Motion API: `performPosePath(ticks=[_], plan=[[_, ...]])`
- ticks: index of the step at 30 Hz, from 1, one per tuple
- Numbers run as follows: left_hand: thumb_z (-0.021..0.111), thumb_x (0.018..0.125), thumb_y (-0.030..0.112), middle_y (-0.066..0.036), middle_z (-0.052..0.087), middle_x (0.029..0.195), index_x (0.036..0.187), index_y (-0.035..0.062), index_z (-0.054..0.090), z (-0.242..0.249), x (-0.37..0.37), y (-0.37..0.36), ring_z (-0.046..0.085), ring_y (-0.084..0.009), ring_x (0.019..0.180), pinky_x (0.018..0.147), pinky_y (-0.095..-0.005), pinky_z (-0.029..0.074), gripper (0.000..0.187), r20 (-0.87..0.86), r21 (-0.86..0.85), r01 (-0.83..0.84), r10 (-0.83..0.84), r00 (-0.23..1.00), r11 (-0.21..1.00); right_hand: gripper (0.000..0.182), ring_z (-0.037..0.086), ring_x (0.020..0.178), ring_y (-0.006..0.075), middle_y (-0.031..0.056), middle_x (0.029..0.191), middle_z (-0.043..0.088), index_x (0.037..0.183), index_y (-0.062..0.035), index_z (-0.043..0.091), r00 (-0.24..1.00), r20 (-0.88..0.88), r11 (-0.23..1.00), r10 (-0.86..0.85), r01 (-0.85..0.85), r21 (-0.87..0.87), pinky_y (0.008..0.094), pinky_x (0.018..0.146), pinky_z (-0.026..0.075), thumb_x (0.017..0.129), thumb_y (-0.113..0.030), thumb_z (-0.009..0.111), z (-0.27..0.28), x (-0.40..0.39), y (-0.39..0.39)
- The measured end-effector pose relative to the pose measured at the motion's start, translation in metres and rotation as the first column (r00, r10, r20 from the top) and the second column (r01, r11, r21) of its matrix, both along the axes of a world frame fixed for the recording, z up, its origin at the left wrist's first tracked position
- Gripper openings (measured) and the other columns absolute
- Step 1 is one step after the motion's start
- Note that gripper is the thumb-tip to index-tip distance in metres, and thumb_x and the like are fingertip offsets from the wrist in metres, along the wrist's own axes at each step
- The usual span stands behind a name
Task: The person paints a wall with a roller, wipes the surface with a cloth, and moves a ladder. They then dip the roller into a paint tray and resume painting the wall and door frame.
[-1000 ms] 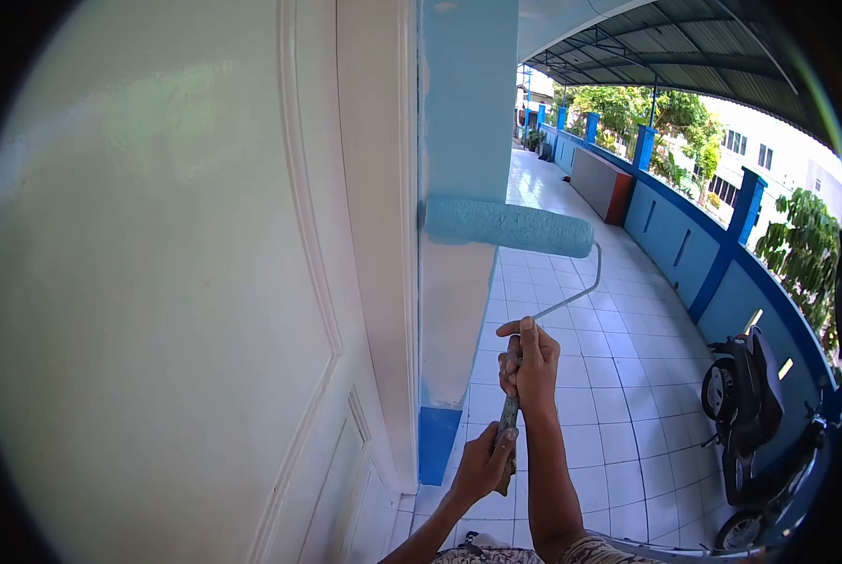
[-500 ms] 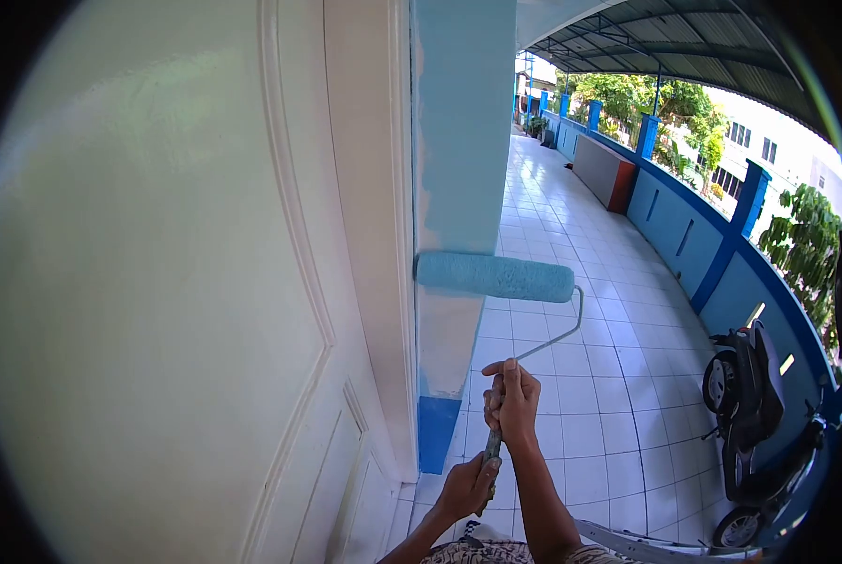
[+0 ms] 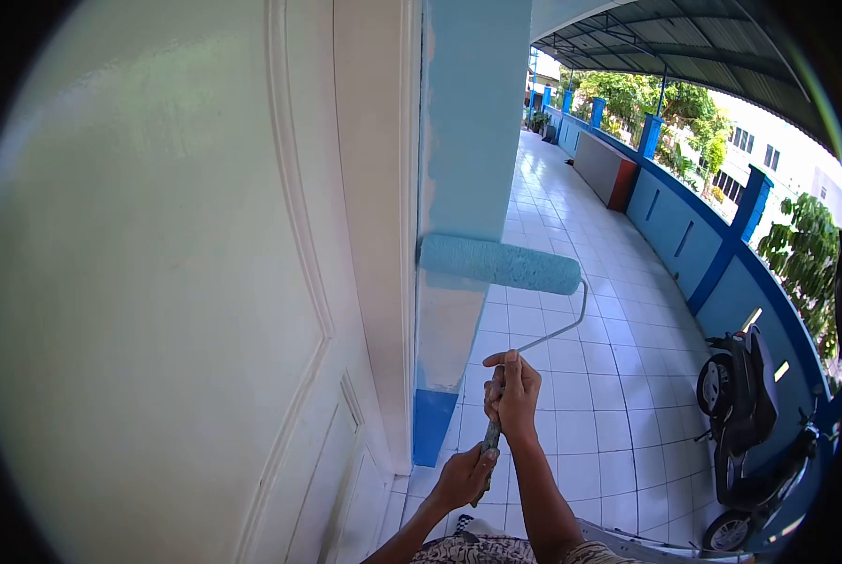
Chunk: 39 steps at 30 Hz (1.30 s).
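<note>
I list one roller (image 3: 505,266), blue, across pillar (image 3: 468,122), left end just beside frame (image 3: 378,235). Right hand (image 3: 517,395) — fingers wrapped round upper handle (image 3: 492,434). Left hand (image 3: 462,477) — fingers wrapped round lower handle. Best, I judge: even pressure, overlapped strokes into pale patch (image 3: 451,324), frame spared.

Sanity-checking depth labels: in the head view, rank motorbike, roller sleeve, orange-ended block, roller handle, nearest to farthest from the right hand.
1. Roller handle: in the right hand.
2. Roller sleeve: ahead, at the pillar.
3. Motorbike: off to the right.
4. Orange-ended block: far down the walkway.
</note>
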State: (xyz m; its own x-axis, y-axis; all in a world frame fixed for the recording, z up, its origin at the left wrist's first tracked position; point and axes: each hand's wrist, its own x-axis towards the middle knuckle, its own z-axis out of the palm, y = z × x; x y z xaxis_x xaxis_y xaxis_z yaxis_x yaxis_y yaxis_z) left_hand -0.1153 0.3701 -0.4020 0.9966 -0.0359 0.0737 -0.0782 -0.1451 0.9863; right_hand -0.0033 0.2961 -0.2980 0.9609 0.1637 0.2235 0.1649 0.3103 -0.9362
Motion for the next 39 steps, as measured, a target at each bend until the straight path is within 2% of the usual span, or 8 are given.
performPosePath(ticks=[6, 11, 15, 19, 29, 32, 35, 39], plan=[[0.039, 0.107, 0.047, -0.006, 0.058, 0.06, 0.093, 0.0047, 0.058, -0.059, -0.03, -0.013, 0.063, -0.0237, 0.056, 0.057, -0.0377, 0.048, 0.048, -0.062, 0.073, 0.063, -0.058, 0.996, 0.995, 0.05, 0.036, 0.035, 0.0056, -0.0013, 0.05, 0.04, 0.092, 0.0052, 0.061, 0.982, -0.178, 0.998, 0.056, -0.058, -0.009, 0.0225, 0.029, 0.026, 0.109, -0.038, 0.044, -0.065, -0.021, -0.015], [0.043, 0.106, 0.044, -0.008, 0.061, 0.061, 0.097, 0.0029, 0.058, -0.031, -0.021, -0.01, 0.064, -0.0277, 0.056, 0.059, -0.0399, 0.05, 0.045, -0.055, 0.039, 0.079, -0.077, 0.996, 0.996, 0.05, 0.035, 0.034, 0.0059, -0.0018, 0.051, 0.039, 0.092, 0.0049, 0.062, 0.988, -0.138, 0.997, 0.071, -0.068, 0.03, 0.0238, 0.029, 0.027, 0.109, -0.039, 0.044, -0.034, -0.014, -0.012], [0.043, 0.107, 0.033, -0.007, 0.059, 0.062, 0.101, 0.0009, 0.058, 0.018, -0.003, 0.001, 0.061, -0.0204, 0.054, 0.055, -0.035, 0.048, 0.036, 0.022, 0.087, 0.056, -0.058, 0.998, 0.995, 0.05, 0.034, 0.035, 0.0049, -0.0022, 0.05, 0.037, 0.093, 0.0045, 0.062, 0.999, -0.024, 0.998, 0.048, -0.047, 0.04, 0.0223, 0.029, 0.026, 0.109, -0.039, 0.044, 0.017, -0.003, -0.003], [0.044, 0.107, 0.033, -0.007, 0.059, 0.062, 0.099, 0.0016, 0.058, 0.024, 0.005, 0.006, 0.061, -0.0208, 0.054, 0.055, -0.0353, 0.048, 0.035, 0.03, 0.06, 0.056, -0.058, 0.998, 0.997, 0.05, 0.032, 0.034, 0.0043, -0.0024, 0.051, 0.036, 0.093, 0.0047, 0.061, 0.999, 0.045, 0.999, 0.021, -0.022, 0.026, 0.0212, 0.029, 0.025, 0.109, -0.039, 0.044, 0.026, 0.0, 0.003], [0.043, 0.106, 0.043, -0.01, 0.061, 0.063, 0.1, 0.0017, 0.058, -0.072, -0.027, 0.001, 0.064, -0.0286, 0.058, 0.06, -0.0416, 0.049, 0.045, -0.104, 0.231, 0.117, -0.095, 0.99, 0.966, 0.049, 0.036, 0.035, 0.0058, -0.0024, 0.052, 0.039, 0.092, 0.0039, 0.062, 0.991, -0.129, 0.999, 0.036, -0.037, -0.007, 0.0232, 0.031, 0.028, 0.11, -0.038, 0.042, -0.096, -0.019, -0.01], [0.041, 0.105, 0.05, -0.017, 0.065, 0.07, 0.099, 0.0036, 0.058, -0.08, -0.032, 0.001, 0.065, -0.0407, 0.069, 0.066, -0.0494, 0.049, 0.05, -0.173, 0.238, 0.163, -0.124, 0.977, 0.957, 0.049, 0.036, 0.034, 0.0068, -0.0017, 0.05, 0.04, 0.092, 0.0039, 0.062, 0.98, -0.193, 0.999, 0.051, -0.051, 0.003, 0.024, 0.03, 0.028, 0.109, -0.038, 0.042, -0.109, -0.023, -0.012], [0.043, 0.106, 0.043, -0.01, 0.061, 0.062, 0.096, 0.0029, 0.058, -0.07, -0.028, 0.001, 0.064, -0.0307, 0.058, 0.06, -0.0425, 0.049, 0.044, -0.053, 0.237, 0.1, -0.09, 0.995, 0.966, 0.049, 0.036, 0.034, 0.0067, -0.0015, 0.05, 0.04, 0.093, 0.0043, 0.062, 0.984, -0.163, 0.997, 0.069, -0.063, 0.042, 0.024, 0.03, 0.028, 0.109, -0.037, 0.042, -0.093, -0.019, -0.012], [0.044, 0.106, 0.042, -0.01, 0.061, 0.062, 0.096, 0.003, 0.058, -0.024, -0.011, 0.01, 0.064, -0.0287, 0.057, 0.058, -0.0412, 0.049, 0.042, -0.055, 0.205, 0.099, -0.089, 0.994, 0.974, 0.048, 0.035, 0.034, 0.0051, -0.002, 0.05, 0.039, 0.092, 0.0033, 0.062, 0.998, -0.057, 0.998, 0.021, -0.018, 0.055, 0.0237, 0.03, 0.026, 0.11, -0.037, 0.041, -0.036, -0.009, -0.003]])
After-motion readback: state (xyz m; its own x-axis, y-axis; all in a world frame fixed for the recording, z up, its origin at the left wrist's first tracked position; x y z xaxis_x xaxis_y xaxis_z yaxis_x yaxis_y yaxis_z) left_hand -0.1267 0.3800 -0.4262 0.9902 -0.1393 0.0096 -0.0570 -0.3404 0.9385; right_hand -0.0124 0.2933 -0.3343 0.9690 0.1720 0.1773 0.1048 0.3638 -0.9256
